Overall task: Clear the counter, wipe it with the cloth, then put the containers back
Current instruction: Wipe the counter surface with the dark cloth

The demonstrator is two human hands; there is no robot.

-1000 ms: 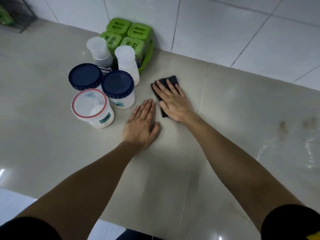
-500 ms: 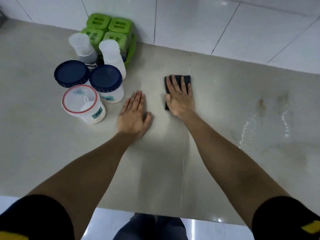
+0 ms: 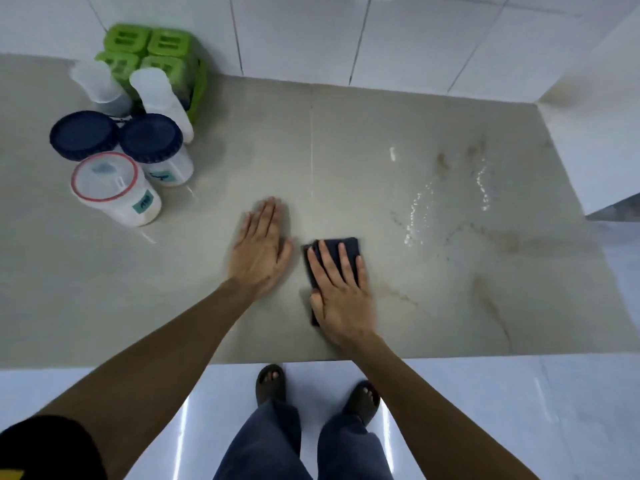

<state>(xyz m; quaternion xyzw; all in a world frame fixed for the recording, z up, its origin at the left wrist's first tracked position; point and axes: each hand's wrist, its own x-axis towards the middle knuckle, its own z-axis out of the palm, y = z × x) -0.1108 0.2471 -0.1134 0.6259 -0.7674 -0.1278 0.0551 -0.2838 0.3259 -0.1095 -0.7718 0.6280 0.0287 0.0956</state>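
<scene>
A dark folded cloth (image 3: 343,243) lies flat on the beige counter (image 3: 363,126), near its front edge. My right hand (image 3: 341,299) presses down on the cloth, fingers spread over it and thumb along its left side. My left hand (image 3: 259,247) rests flat on the bare counter just to the left, holding nothing and slightly blurred. The containers stand grouped at the back left: a red-rimmed jar (image 3: 107,181), two blue-lidded jars (image 3: 83,135) (image 3: 150,138), two white bottles (image 3: 93,81) (image 3: 156,88) and green-lidded boxes (image 3: 152,46) in a green tray.
Wet streaks (image 3: 415,209) and brownish stains (image 3: 443,161) mark the counter to the right of the cloth. A tiled wall runs along the back, and a white side wall (image 3: 588,116) closes the right end. The counter's front edge (image 3: 138,363) is close below my hands.
My right hand has slid the cloth from the back of the counter toward the front edge. My left hand has shifted right alongside it. The view has tilted down.
</scene>
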